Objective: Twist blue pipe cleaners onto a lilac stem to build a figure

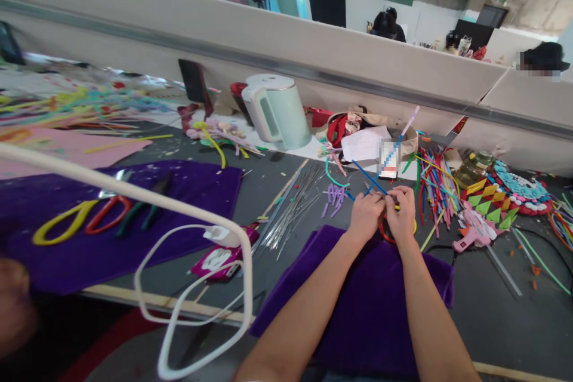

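My left hand (366, 215) and my right hand (401, 212) meet over the far edge of a purple velvet cloth (358, 304). Both pinch blue pipe cleaners (373, 182) that cross and stick up away from me. A red loop (385, 233) with a yellow bit shows beneath my fingers; I cannot tell which hand holds it. Short purple pipe cleaner pieces (333, 198) lie just left of my left hand.
A bundle of coloured pipe cleaners (436, 188), a pink glue gun (470, 236) and a colourful decoration (510, 194) lie to the right. Metal wires (290, 209), a white kettle (275, 110), another purple cloth (116, 215) and a white cable (201, 274) lie left. People sit beyond the partition.
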Demonstrator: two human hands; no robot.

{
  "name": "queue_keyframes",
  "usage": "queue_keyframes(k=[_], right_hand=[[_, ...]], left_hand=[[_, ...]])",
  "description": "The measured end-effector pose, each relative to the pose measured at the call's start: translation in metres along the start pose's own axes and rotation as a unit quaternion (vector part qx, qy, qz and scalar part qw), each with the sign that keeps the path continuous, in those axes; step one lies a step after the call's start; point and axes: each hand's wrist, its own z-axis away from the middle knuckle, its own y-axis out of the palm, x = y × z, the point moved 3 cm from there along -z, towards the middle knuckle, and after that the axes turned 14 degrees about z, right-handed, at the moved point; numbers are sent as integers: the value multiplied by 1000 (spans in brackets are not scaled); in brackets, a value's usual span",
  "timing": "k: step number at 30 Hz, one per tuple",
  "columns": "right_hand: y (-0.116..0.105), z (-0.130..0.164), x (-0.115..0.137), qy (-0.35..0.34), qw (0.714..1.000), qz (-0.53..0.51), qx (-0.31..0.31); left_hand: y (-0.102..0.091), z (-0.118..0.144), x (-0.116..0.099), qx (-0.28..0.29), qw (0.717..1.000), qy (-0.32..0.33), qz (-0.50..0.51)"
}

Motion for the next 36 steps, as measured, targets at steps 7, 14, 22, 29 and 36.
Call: queue_keyframes(k=[7,14,22,29,36], right_hand=[[4,3,6,-24,999,-26,-8],[15,5,4,15,994,-98,-44],[19,6,3,26,990,-123,-64],[10,7,5,11,995,-86,-47],[10,5,-4,26,999,-6,-19]], left_hand=[[-8,0,13,-58,995,-68,45],[-18,-2,15,-119,978,-119,127],[-17,-2,15,-141,960,-152,190],[-18,-1,4,-91,992,-53,65],[-12,0,3,-38,999,-22,31]])
